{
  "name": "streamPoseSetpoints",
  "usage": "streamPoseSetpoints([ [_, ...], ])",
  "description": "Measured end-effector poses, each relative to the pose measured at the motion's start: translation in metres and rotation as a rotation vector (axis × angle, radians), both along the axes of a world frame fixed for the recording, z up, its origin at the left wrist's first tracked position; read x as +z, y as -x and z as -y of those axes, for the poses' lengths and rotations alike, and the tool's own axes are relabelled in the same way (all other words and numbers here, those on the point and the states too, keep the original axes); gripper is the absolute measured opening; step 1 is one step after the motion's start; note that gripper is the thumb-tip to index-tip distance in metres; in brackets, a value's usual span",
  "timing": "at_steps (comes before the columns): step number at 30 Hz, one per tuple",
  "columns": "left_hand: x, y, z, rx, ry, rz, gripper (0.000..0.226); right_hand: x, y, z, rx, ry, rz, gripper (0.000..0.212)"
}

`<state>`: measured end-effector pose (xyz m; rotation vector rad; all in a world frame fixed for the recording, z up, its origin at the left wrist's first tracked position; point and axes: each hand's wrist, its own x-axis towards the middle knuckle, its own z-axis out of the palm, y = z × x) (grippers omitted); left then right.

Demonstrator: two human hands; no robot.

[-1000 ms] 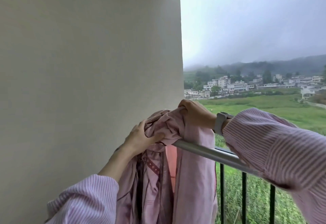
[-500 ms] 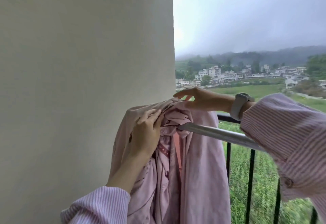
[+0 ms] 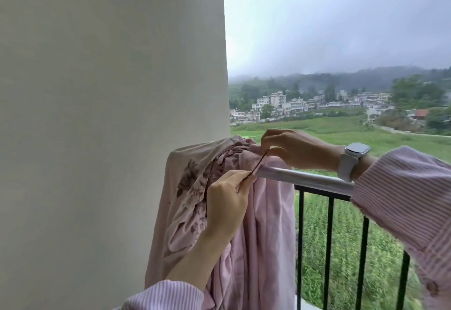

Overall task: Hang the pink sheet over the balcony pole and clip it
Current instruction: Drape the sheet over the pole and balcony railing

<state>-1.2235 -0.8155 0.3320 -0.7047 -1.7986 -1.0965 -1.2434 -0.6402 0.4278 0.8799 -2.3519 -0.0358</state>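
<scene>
Since half a second ago both hands have shifted: the left has come off the bunched fabric and now pinches a thin edge, and the right has curled from a flat reach into a pinch. I log the scene from largest to smallest.

Wall point(image 3: 109, 114): pale, plain, fills the left half of the view, with the sheet hanging just beside it.

Pink sheet point(image 3: 266, 231): draped over the balcony pole point(image 3: 305, 179) at its wall end, hanging down on the near side in long vertical folds. The main cloth is pale pink with a faint fine stripe. A second face, turned outward on the left, is plain dusty pink with a dark brownish flower print. The top is gathered into tight pleats where it crosses the pole.

Balcony pole: silvery, round, running from the sheet down to the right, bare between the sheet and my right sleeve. Black railing point(image 3: 328, 236) with upright bars stands below and behind it.

Left hand point(image 3: 227, 209): raised in front of the sheet, thumb and forefinger closed on a thin dark strip, apparently the sheet's edge or trim; I cannot tell which. The other fingers are folded.

Right hand point(image 3: 292, 150): above the pole, fingertips pinched on the upper end of the same strip, at the top of the sheet. The strip runs taut between the two hands.

Watch point(image 3: 351, 160): pale band, on the right wrist.
</scene>
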Motion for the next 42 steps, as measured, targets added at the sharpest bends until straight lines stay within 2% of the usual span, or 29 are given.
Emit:
streamPoseSetpoints([
  [6,0.031,-0.009,-0.025,0.014,-0.054,0.059,0.016,0.013,-0.021,-0.027,-0.101,0.172,-0.057,0.021],
  [13,0.081,-0.013,-0.085,0.074,0.103,0.047,0.019,0.041,-0.057,-0.091,-0.178,0.332,-0.168,0.021],
  [18,0.1,-0.032,-0.128,0.206,0.153,-0.017,0.017,0.044,-0.076,-0.135,-0.17,0.378,-0.202,0.019],
  [21,0.124,-0.055,-0.159,0.201,0.172,-0.062,0.017,0.059,-0.084,-0.166,-0.178,0.485,-0.243,0.018],
  [25,0.125,-0.08,-0.192,0.18,0.199,0.0,0.016,0.063,-0.089,-0.203,-0.268,0.504,-0.102,0.024],
  [30,0.059,-0.089,-0.174,0.28,0.29,0.208,0.031,0.035,-0.098,-0.226,-0.346,0.343,0.17,0.022],
  [34,0.028,-0.088,-0.149,0.433,0.185,0.274,0.036,0.02,-0.097,-0.22,-0.402,0.164,0.287,0.03],
  [37,0.022,-0.084,-0.139,0.464,0.168,0.317,0.033,0.015,-0.102,-0.196,-0.282,0.091,0.384,0.041],
  [40,0.02,-0.08,-0.136,0.51,0.197,0.293,0.015,0.009,-0.114,-0.162,-0.078,0.106,0.439,0.044],
  [42,0.025,-0.075,-0.132,0.503,0.113,0.293,0.017,0.001,-0.116,-0.141,-0.01,0.095,0.425,0.046],
])
